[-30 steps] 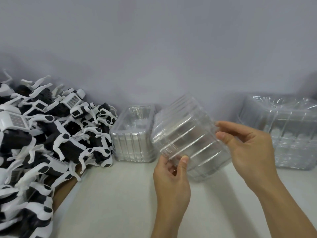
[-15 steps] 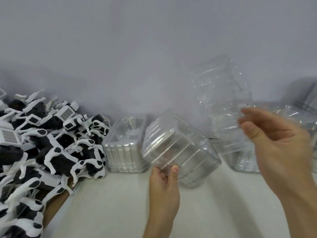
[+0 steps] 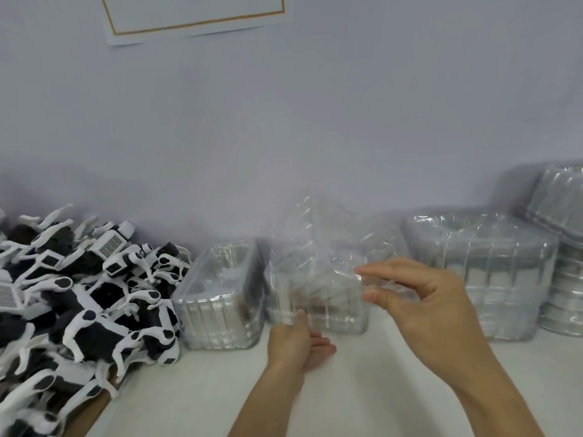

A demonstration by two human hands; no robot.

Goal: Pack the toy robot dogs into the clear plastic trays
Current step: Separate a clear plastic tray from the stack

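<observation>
Both hands are on clear, ribbed plastic trays [image 3: 315, 279] that are blurred and see-through, so how many trays are in play I cannot tell. The left hand [image 3: 296, 342] grips the lower left corner of a tray from below, thumb up against its wall and the other fingers spread underneath. The right hand [image 3: 419, 298] pinches a thin clear edge between thumb and forefinger, its other fingers loosely curled; whether that edge belongs to the same tray or to one nested in it is not clear.

Such thin moulded plastic is, by its look, very light, springy and slick, and it will buckle if squeezed mid-wall. The ribbed corners and the rolled rim are the sounder places to take hold, and nested trays are likely to cling and need peeling from a corner.

Just left of the held trays stands an open clear tray [image 3: 220, 294] near the back edge of the white tabletop [image 3: 362, 405], almost touching them. Beyond it, along the left edge, lies a heap of black-and-white toy robot dogs [image 3: 88, 298], none packed so far as I can see. At the back right corner stand a stack of clear trays [image 3: 492, 279] and a second stack of domed trays [image 3: 561, 247] beside it. Bare tabletop shows in front of the hands; the rear row is crowded, so a freed tray is best brought forward.
</observation>
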